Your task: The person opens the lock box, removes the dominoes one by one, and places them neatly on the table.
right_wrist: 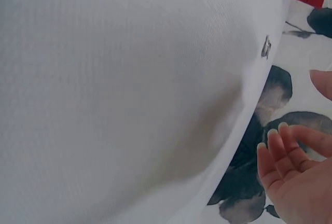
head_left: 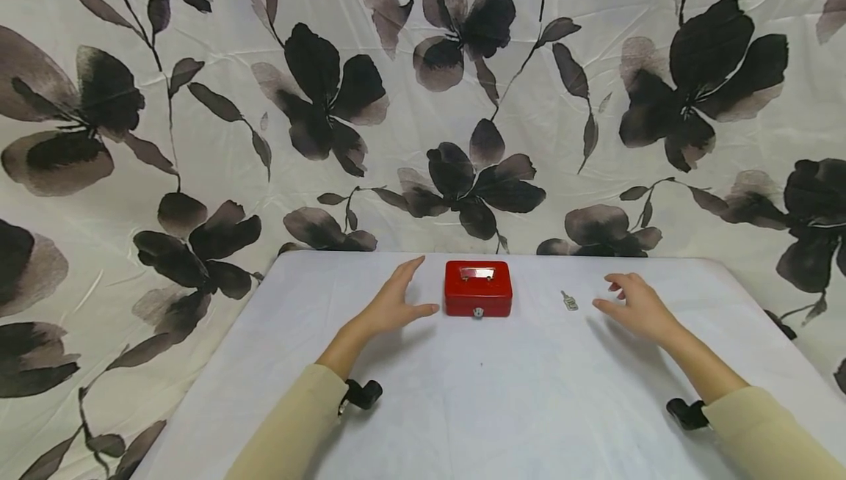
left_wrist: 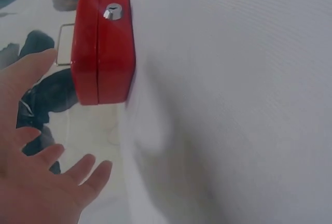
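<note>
A red cash box [head_left: 478, 289] with a metal handle on its lid and a silver lock on its front stands near the far edge of the table. Just left of it, my left hand [head_left: 391, 302] is held over the table with thumb and fingers spread, not touching the box. The left wrist view shows the red cash box [left_wrist: 104, 45] beyond those spread fingers. To the box's right lie small silver keys [head_left: 569, 301]. My right hand [head_left: 640, 309] hovers right of the keys, fingers loosely bent, holding nothing; the right wrist view shows the keys [right_wrist: 266, 47] apart from it.
A white-covered table [head_left: 482, 406] spreads out below both hands. Behind it hangs a white cloth [head_left: 390, 135] with a dark flower print. Each wrist carries a small black camera, such as the left camera [head_left: 363, 395].
</note>
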Action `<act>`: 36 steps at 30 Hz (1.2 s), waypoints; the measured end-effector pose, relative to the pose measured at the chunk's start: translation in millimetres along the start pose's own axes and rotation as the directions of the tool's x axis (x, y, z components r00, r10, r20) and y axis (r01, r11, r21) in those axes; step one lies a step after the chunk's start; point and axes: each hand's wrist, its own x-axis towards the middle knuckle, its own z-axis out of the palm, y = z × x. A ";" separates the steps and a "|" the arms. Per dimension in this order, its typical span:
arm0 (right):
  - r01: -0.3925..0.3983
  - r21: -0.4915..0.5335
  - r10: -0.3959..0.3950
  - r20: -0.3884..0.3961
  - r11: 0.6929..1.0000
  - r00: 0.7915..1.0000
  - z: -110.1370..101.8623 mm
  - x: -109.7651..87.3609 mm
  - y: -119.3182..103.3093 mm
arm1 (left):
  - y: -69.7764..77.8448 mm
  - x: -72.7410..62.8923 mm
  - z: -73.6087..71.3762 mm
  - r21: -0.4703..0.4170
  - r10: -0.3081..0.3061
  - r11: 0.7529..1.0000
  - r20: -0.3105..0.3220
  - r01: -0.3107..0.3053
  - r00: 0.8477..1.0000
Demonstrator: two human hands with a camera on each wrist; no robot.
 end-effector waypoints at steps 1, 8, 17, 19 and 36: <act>-0.009 0.002 0.009 0.005 1.000 1.000 0.8 0.5 -0.1 | -0.6 1.1 1.2 -0.021 -0.008 1.000 0.003 0.008 1.000; -0.058 0.025 0.057 0.037 0.998 0.998 8.0 4.3 -0.7 | -1.7 10.2 8.4 -0.147 -0.062 0.987 0.037 0.067 0.997; -0.070 0.045 0.067 0.078 0.997 0.995 16.1 8.9 -7.2 | -1.6 19.2 17.8 -0.247 -0.131 0.958 0.084 0.148 0.988; -0.079 0.054 0.074 0.088 0.995 0.993 17.2 9.7 -8.2 | -1.8 21.1 19.6 -0.259 -0.140 0.953 0.092 0.160 0.986; -0.120 0.052 0.112 0.136 0.991 0.984 23.7 22.6 -8.9 | -9.3 35.8 29.6 -0.289 -0.145 0.941 0.119 0.174 0.982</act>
